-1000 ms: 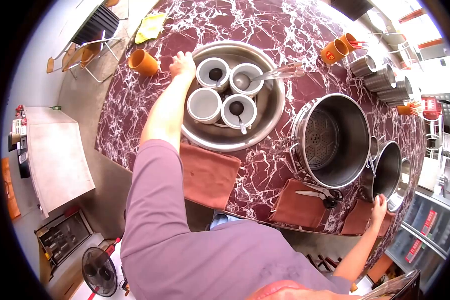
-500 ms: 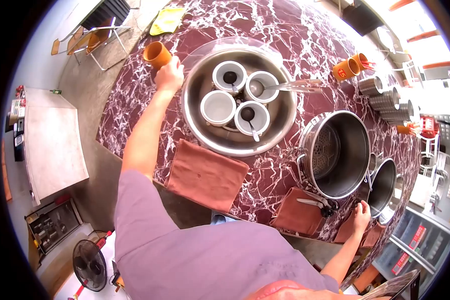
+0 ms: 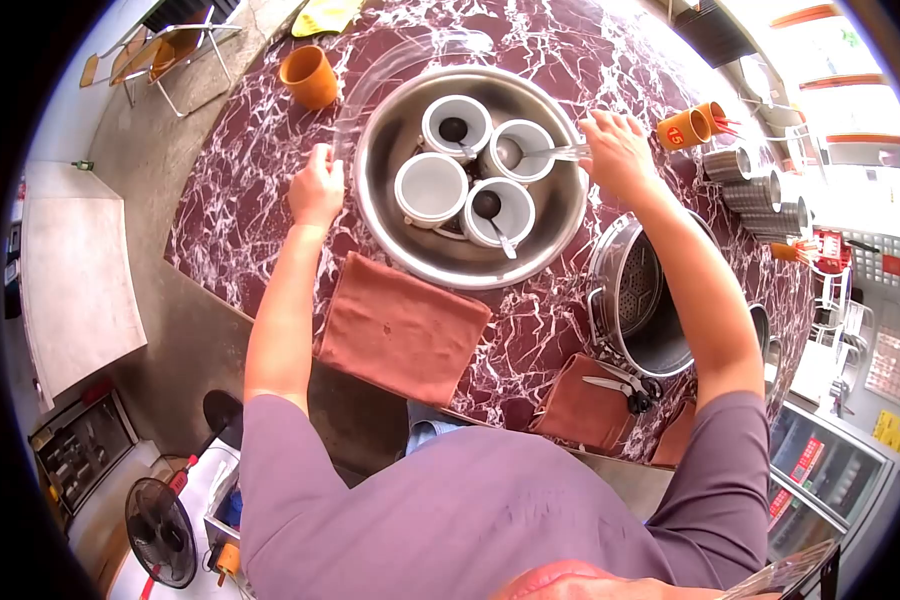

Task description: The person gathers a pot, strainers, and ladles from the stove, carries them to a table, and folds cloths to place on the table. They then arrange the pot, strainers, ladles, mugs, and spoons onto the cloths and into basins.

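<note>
My left hand [image 3: 317,190] is closed in a pinch at the near left edge of a clear, see-through lid [image 3: 370,72], which lies partly behind the basin. My right hand [image 3: 620,155] has its fingers bent around the end of a ladle handle [image 3: 565,153]; its palm side is hidden. That ladle leans out of a white pot [image 3: 538,135] in the wide steel basin [image 3: 475,277]. Another white pot [image 3: 432,190] and two more stand beside it, some with dark-bowled ladles [image 3: 487,205] in them.
An orange-brown cup [image 3: 310,78] stands at the left. A brown cloth [image 3: 400,325] lies in front; scissors [image 3: 625,388] rest on another cloth [image 3: 585,410]. A deep steel pot [image 3: 610,330], chopstick cups [image 3: 683,130] and stacked metal bowls [image 3: 750,192] occupy the right.
My left hand has let go of the orange-brown cup and come nearer. My right hand has swung from the front right to the ladle handle. The clear lid has shifted left.
</note>
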A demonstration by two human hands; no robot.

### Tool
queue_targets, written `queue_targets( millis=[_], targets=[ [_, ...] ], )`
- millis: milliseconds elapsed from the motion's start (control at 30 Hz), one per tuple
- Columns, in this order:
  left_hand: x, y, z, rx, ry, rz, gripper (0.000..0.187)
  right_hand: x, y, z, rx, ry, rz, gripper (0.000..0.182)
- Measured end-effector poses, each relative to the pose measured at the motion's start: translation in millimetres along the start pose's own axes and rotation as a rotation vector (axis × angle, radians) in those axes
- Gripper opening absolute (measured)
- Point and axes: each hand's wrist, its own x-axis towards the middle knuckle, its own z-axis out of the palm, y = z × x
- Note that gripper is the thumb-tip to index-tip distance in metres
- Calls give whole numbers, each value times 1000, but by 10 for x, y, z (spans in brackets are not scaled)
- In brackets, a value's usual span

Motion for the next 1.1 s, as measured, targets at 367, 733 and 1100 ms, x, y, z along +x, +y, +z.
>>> queue_targets(
  millis=[367,733,1100],
  targets=[
    [-322,-64,35,-359,-141,-125,51,214,-131,212,-38,-555,7,20],
    [-1848,457,386,-544,213,89,31,2,-191,213,230,-559,189,24],
    [-3211,873,636,-19,-99,366,27,-1329,2567,20,303,99,855,74]
  ],
)
